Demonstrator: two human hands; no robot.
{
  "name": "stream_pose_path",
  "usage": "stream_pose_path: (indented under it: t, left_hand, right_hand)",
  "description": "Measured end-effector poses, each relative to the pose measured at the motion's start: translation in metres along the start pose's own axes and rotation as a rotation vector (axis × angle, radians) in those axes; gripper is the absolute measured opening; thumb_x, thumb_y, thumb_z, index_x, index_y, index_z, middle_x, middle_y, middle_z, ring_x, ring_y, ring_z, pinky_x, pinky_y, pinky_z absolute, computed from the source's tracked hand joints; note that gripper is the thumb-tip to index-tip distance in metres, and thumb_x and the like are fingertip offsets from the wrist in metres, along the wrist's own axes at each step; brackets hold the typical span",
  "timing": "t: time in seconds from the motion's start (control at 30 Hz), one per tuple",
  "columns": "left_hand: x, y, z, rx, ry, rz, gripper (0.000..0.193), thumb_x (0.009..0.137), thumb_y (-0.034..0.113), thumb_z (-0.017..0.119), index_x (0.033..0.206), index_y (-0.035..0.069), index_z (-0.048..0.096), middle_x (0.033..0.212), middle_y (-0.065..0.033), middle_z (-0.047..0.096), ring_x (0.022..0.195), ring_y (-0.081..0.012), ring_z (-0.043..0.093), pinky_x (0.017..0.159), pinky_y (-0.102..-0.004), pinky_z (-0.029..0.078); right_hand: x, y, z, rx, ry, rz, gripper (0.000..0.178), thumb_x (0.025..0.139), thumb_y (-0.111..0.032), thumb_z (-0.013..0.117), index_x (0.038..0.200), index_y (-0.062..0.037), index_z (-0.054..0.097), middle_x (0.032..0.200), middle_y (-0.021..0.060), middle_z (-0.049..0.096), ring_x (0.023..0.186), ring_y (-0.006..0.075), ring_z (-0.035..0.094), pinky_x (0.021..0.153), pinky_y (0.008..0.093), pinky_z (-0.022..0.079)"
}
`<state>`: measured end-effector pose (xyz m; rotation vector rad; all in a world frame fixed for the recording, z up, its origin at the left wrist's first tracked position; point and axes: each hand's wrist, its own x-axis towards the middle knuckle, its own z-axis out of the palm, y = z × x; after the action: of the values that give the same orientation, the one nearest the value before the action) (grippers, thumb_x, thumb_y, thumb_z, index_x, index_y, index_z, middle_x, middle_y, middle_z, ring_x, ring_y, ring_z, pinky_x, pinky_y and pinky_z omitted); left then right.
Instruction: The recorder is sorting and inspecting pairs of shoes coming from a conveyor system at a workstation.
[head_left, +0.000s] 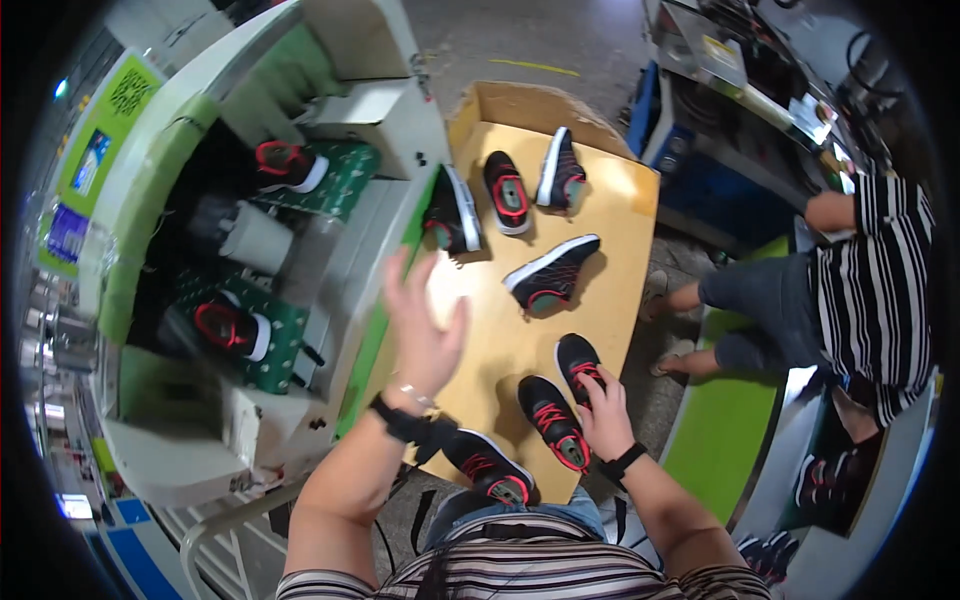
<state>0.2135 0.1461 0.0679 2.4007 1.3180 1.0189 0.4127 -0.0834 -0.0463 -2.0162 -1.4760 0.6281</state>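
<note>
While right fingers (pixel 612 392) touch, perhaps grip, a black shoe (pixel 576 352), left hand (pixel 424 342) spread.

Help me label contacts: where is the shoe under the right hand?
In the head view, that shoe sits by the tan table's right edge, toward the person, immediately right of another red-laced shoe.

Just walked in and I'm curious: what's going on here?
A person's right hand is on a black shoe with red laces at the table's near end. The left hand hovers open and empty over the table. Six other shoes lie about the table; two more sit inside the white machine at left.
</note>
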Motion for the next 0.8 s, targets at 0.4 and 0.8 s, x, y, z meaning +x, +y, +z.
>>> stream_pose_path:
  t: [0.4,0.8]
  left_hand:
    - [0.008,0.000,0.161,0.160,-0.704,-0.019,0.108,0.066,0.027,0.081,0.156,0.016,0.022,0.124,-0.0174,0.053,0.112,-0.0348,0.054,0.093,-0.0470,0.045]
    - [-0.001,-0.111,0.074,-0.399,-0.804,-0.679,0.080,0.095,0.057,0.055,0.146,-0.002,0.038,0.126,-0.0147,0.061,0.113,-0.0240,0.058,0.093,-0.0384,0.048]
  right_hand:
    - [-0.004,0.000,0.000,0.027,0.028,0.039,0.060,0.078,-0.002,0.070,0.135,-0.0118,0.051,0.140,0.0246,0.041,0.125,0.0448,0.043,0.107,0.0493,0.040]
    - [-0.008,0.001,-0.009,-0.022,0.022,0.026,0.053,0.082,-0.003,0.068,0.132,-0.0081,0.052,0.141,0.0262,0.038,0.126,0.0467,0.041,0.106,0.0504,0.039]
